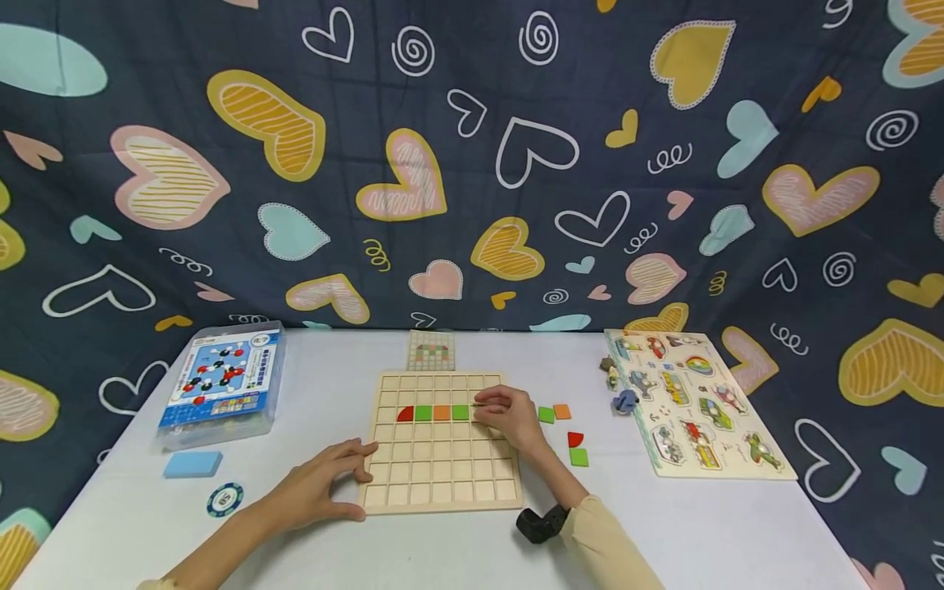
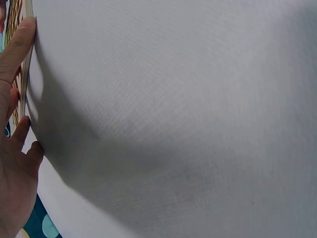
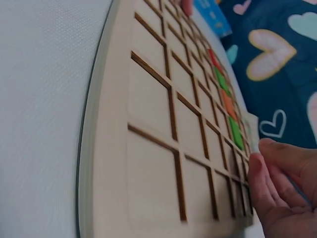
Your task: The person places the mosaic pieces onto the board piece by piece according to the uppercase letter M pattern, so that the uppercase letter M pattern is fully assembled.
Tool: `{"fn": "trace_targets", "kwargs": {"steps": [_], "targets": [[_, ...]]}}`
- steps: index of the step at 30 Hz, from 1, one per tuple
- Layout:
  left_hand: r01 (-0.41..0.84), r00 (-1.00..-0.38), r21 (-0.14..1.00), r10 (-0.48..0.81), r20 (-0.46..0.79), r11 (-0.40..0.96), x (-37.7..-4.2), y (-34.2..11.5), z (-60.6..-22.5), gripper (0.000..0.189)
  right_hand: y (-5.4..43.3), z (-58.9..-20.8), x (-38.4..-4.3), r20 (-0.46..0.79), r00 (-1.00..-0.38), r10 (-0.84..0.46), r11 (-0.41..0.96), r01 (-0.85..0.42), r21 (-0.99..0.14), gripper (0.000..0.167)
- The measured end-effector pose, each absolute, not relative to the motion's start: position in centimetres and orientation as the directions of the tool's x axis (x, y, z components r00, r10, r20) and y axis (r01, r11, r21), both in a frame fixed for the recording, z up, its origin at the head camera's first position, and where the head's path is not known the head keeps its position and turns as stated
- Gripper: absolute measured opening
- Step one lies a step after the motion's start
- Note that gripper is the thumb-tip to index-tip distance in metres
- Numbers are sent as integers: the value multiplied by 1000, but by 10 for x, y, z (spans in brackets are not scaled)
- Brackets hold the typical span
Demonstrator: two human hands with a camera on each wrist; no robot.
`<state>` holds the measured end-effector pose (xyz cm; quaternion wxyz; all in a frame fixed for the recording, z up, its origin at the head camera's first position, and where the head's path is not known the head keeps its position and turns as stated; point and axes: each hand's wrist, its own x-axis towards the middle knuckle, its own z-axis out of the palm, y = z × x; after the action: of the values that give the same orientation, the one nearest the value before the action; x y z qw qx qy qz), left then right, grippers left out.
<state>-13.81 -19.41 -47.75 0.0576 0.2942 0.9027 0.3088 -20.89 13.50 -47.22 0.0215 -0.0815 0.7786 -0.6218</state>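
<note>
A wooden grid board [image 1: 442,504] lies in the middle of the table. One of its upper rows holds a red quarter-round tile [image 1: 406,414], a green tile [image 1: 423,413], an orange tile [image 1: 441,413] and another green tile [image 1: 460,412]. My right hand [image 1: 509,416] is over the board's right side, thumb and fingertips drawn together just right of that last green tile. I cannot tell whether a tile is between them. My left hand [image 1: 317,485] rests at the board's left edge, fingers loosely bent and spread, fingertips [image 2: 27,25] against the frame.
Right of the board lie loose green [image 1: 546,415], orange [image 1: 562,411] and red [image 1: 575,440] tiles and another green one. A pattern card [image 1: 431,351] stands behind the board. A boxed set [image 1: 221,381], blue block [image 1: 193,465] and round chip [image 1: 224,499] are left; a picture puzzle [image 1: 701,410] is right.
</note>
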Motion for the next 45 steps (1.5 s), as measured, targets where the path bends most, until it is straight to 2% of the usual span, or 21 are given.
{"fn": "trace_targets", "kwargs": {"steps": [6,10,23,29,37,45], "targets": [[498,-819,593,569,79,633,-138,-195,-478,34,162,-470,-201,25,-995,-93,188,-42,-981,28],[490,-819,601,570,70,631,-138,-194,-476,34,186,-468,-193,11,-999,-46,218,-21,-976,27],[486,-821,598,567,63,637,-138,-192,-477,34,278,-471,-146,43,-998,41,276,-30,-961,30],[482,-825,597,561,63,642,-138,-192,-476,34,282,-477,-145,15,-998,55,310,3,-951,31],[471,-826,605,561,48,642,-138,-193,-478,33,269,-480,-168,-16,-1000,-5,319,13,-948,33],[476,-823,607,566,51,637,-138,-194,-478,32,257,-481,-176,-18,-999,29,461,29,-887,35]]}}
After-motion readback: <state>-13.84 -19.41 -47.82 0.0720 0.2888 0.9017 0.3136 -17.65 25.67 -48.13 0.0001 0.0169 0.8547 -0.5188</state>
